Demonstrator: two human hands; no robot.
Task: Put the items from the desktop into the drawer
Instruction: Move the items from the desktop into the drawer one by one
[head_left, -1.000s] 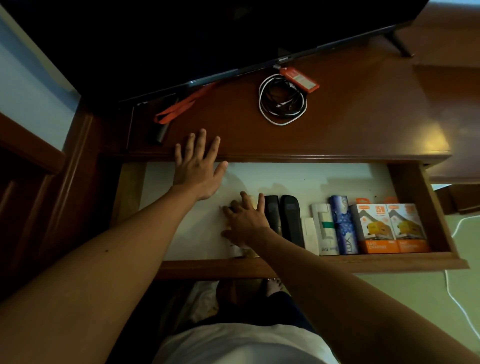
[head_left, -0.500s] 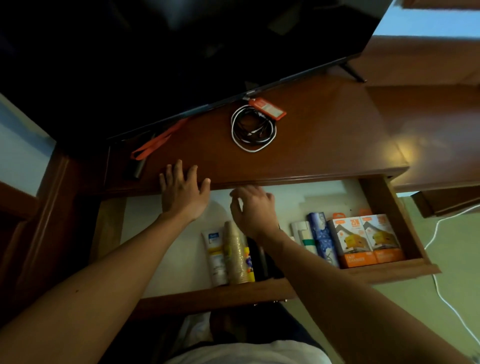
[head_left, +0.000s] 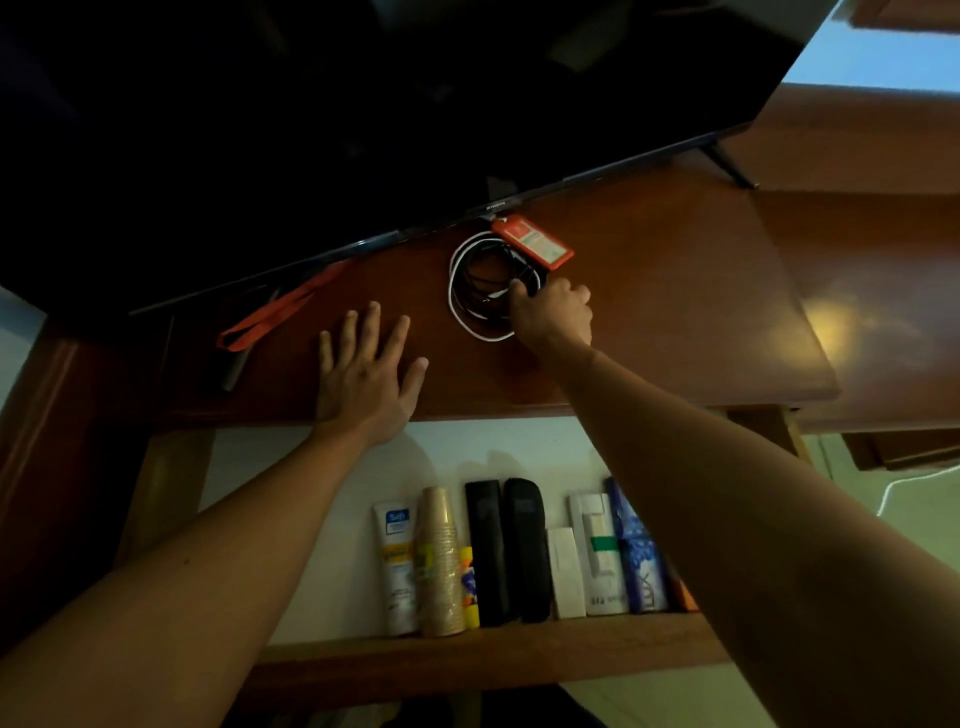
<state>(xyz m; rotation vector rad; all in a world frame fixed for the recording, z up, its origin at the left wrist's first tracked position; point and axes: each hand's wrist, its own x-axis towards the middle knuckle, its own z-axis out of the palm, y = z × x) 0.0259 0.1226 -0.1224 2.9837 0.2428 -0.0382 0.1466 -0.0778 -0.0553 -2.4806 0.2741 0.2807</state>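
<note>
The right hand (head_left: 553, 314), a second ago down in the open drawer (head_left: 467, 660) among the items lined up there, now reaches up over the worktop (head_left: 675, 312) and curls its fingers onto the coil of cables (head_left: 475, 291) beside the red tag (head_left: 532, 243). The left hand (head_left: 366, 374), earlier at the worktop's front edge, now lies flat farther onto the wood, fingers spread.

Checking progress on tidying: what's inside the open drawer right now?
In the drawer: a tube, stacked paper cups, two black cases, white boxes, a blue pack. The right forearm hides the rest.
</note>
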